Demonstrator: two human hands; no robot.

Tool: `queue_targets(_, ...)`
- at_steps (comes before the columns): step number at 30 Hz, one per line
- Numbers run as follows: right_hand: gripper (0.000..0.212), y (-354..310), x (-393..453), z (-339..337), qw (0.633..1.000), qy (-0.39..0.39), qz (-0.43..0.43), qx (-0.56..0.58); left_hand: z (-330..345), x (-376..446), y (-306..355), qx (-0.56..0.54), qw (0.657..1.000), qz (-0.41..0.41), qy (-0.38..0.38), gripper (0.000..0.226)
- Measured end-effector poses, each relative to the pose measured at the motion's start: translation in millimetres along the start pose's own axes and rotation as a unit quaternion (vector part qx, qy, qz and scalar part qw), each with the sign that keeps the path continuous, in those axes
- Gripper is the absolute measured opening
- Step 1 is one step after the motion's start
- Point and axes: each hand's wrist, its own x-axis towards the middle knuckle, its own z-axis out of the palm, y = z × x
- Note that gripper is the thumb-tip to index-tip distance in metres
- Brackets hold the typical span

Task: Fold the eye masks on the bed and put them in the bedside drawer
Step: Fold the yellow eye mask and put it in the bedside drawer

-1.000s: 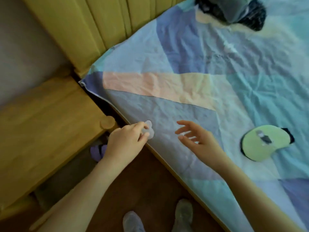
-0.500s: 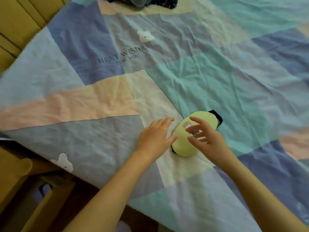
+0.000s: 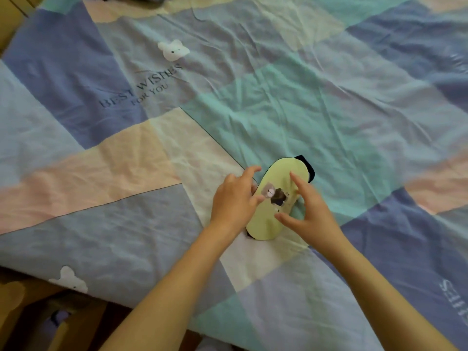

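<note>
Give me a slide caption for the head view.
Both hands, left hand and right hand, reach onto a green eye mask on the patchwork bed sheet.

1. Two bare forearms enter the view from the lower edge; no sleeve covers either one as far as the frame shows.
2. Left hand (image 3: pixel 234 198): bare, with no glove, ring, or bracelet visible.
3. Right hand (image 3: pixel 309 211): bare, with no glove, ring, or bracelet visible.
4. Wrists: both uncovered; no watch or strap visible.
5. Fingernails: short and unpainted where visible; finer detail is blurred.
6. Remainder of the body: outside the frame.
</note>
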Motion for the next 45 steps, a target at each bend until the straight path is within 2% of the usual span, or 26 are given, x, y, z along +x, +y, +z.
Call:
queue_targets(4,0.093,-8,-2,1,1.000,0.017,0.003,0.007,-16,-6,12,-0.025,0.993,0.100,0.063,0.044)
queue_targets(6,0.088,-16,-3,1,0.999,0.034,-0.031,0.009,-25,-9,16,-0.046,0.986,0.125,0.099,0.043)
queue_targets(12,0.049,-36,-5,-5,0.988,0.074,-0.064,0.123,-43,-10,23,-0.128,0.969,0.139,0.161,0.045)
queue_targets(14,0.039,-44,-4,-8,0.983,0.086,-0.081,0.141,-44,-9,19,-0.159,0.974,0.116,0.114,0.057)
queue_targets(16,0.036,-51,-2,-9,0.978,0.094,-0.096,0.158,-44,-9,14,-0.175,0.983,0.061,0.015,0.062)
queue_targets(18,0.035,-57,-1,-8,0.974,0.086,-0.085,0.191,-42,-11,8,-0.176,0.983,0.017,-0.053,0.052)
queue_targets(19,0.036,-60,0,-6,0.972,0.084,-0.067,0.209,-41,-13,5,-0.194,0.979,0.002,-0.060,0.046)
queue_targets(21,0.040,-64,-1,-1,0.956,0.099,-0.012,0.274,-41,-16,3,-0.266,0.963,-0.026,-0.039,0.036)
queue_targets(23,0.044,-70,-2,8,0.916,0.112,0.049,0.383,-44,-17,2,-0.337,0.940,-0.058,0.002,0.030)
queue_targets(25,0.046,-74,-5,19,0.885,0.110,0.098,0.442,-50,-17,3,-0.406,0.907,-0.097,0.051,0.025)
queue_targets(27,0.038,-79,-11,31,0.891,0.096,0.109,0.429,-55,-17,4,-0.453,0.877,-0.130,0.092,0.023)
queue_targets(31,0.022,-89,-20,50,0.925,0.068,0.086,0.364,-61,-18,2,-0.526,0.824,-0.175,0.116,0.023)
queue_targets(36,0.022,-100,-18,60,0.922,0.071,0.073,0.374,-63,-19,2,-0.584,0.781,-0.184,0.123,0.023)
queue_targets(39,0.031,-107,-18,62,0.918,0.063,0.089,0.380,-62,-20,0,-0.596,0.769,-0.188,0.132,0.021)
queue_targets(42,0.040,-108,-21,57,0.919,0.062,0.090,0.379,-62,-17,-6,-0.575,0.777,-0.186,0.174,0.028)
queue_targets(44,0.039,-109,-25,50,0.900,0.061,0.089,0.422,-62,-15,-13,-0.555,0.786,-0.185,0.198,0.030)
queue_targets(45,0.037,-109,-25,45,0.876,0.054,0.092,0.471,-61,-14,-18,-0.544,0.792,-0.186,0.206,0.030)
